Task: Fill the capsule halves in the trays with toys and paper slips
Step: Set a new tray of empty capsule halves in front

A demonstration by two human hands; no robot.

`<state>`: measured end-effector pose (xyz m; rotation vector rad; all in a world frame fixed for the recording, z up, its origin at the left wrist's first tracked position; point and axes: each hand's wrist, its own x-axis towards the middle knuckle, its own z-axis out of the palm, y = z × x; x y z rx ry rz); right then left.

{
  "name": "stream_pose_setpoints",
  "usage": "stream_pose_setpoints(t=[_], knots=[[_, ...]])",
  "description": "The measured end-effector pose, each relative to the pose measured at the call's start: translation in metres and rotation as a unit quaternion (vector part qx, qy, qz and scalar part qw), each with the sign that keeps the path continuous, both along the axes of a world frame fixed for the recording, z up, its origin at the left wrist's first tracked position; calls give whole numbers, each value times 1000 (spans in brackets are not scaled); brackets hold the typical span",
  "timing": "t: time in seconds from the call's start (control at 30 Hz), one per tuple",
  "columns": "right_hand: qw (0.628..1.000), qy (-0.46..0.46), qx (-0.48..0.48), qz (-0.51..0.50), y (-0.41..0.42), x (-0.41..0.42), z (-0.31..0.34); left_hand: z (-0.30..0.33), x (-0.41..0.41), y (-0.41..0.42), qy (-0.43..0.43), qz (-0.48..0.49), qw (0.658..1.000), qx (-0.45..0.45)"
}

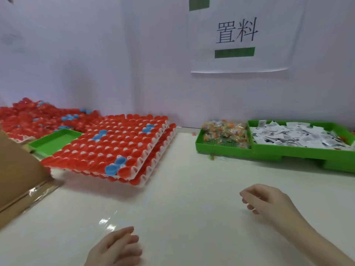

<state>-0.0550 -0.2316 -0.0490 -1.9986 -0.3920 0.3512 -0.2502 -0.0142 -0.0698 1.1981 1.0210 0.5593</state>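
Trays (123, 143) of red capsule halves, two stacked with the top one askew, lay at the left rear of the white bench (192, 198), a few blue halves (115, 166) scattered among the red. None of the cups showed a toy or a slip inside as far as the blur allowed, so the filling looked not yet begun. More loose red halves (34, 118) were heaped behind them against the wall, beside a small empty green tray (53, 141). At the right rear, well apart from the capsule trays, a green bin (221, 150) held wrapped toys (224, 131), and next to it a second green bin (299, 152) held white paper slips (299, 135); stock was apparently kept on one side and work on the other, leaving the middle free for a tray to be drawn in.

Both hands hung low over that free middle. The left hand (117, 246) had its fingers loosely curled and held nothing. The right hand (267, 200) was likewise loosely curled, empty, and pointed leftward toward the trays. A cardboard box (17, 173) stood at the left edge, and a printed sign (238, 33) hung on the wall.
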Motion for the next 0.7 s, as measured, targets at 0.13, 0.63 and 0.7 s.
stream_pose_setpoints(t=[0.13, 0.63, 0.7], knots=[[999, 22, 28, 25, 18, -12, -8, 14, 6, 55, -52, 38, 994, -85], [956, 195, 190, 104, 217, -9, 28, 28, 12, 194, -120, 142, 981, -52], [957, 203, 183, 96, 237, -6, 21, 32, 8, 211, -119, 133, 982, -64]])
